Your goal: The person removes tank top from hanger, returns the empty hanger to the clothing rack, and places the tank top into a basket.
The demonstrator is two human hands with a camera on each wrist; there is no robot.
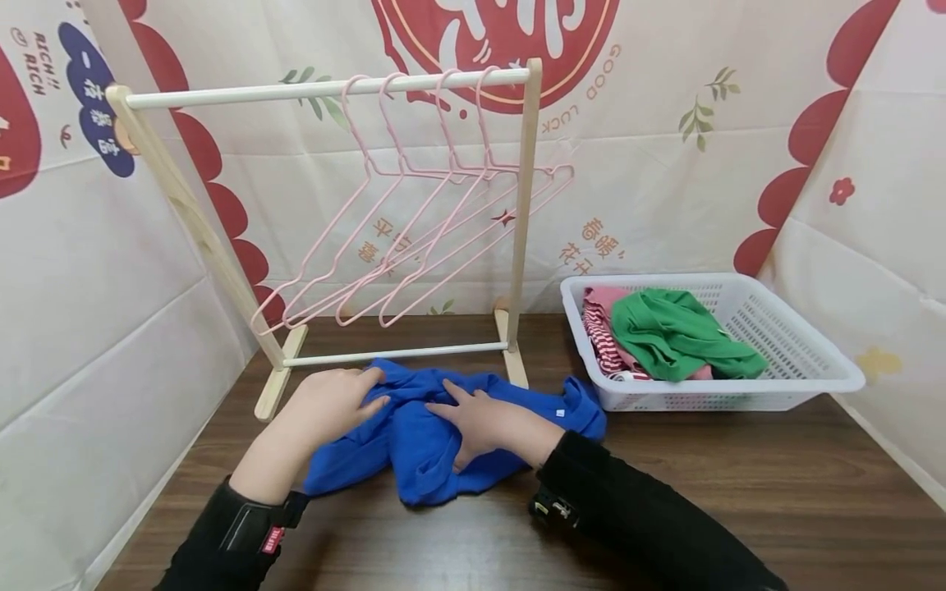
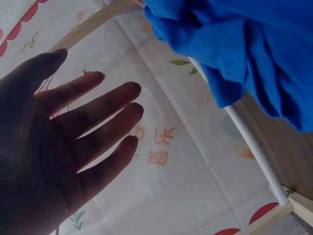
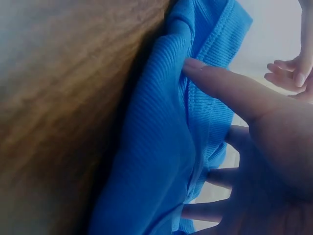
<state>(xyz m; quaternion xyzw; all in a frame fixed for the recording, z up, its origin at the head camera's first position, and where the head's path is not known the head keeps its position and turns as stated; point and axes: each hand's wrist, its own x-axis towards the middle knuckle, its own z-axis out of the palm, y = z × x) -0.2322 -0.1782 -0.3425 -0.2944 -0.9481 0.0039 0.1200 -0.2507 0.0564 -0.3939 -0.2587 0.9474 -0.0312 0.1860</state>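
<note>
A crumpled blue garment (image 1: 421, 451) lies spread on the table in front of the rack; the right wrist view shows its ribbed knit and a stitched edge. My right hand (image 1: 488, 419) rests on the middle of the cloth with fingers spread, thumb (image 3: 200, 68) against the fabric near that edge. At the garment's left side is my left hand (image 1: 328, 406), its fingertips overlapping the cloth in the head view. In the left wrist view, those fingers (image 2: 115, 98) are spread and loosely bent, with nothing between them and the blue folds off to one side.
A wooden rack with a white top rail (image 1: 244, 95) stands behind the garment, bearing several pink hangers (image 1: 443, 172). At the right, a white basket (image 1: 798, 353) holds a green garment (image 1: 665, 332) and red-and-white striped cloth (image 1: 600, 332). Printed fabric walls surround the table (image 1: 709, 468).
</note>
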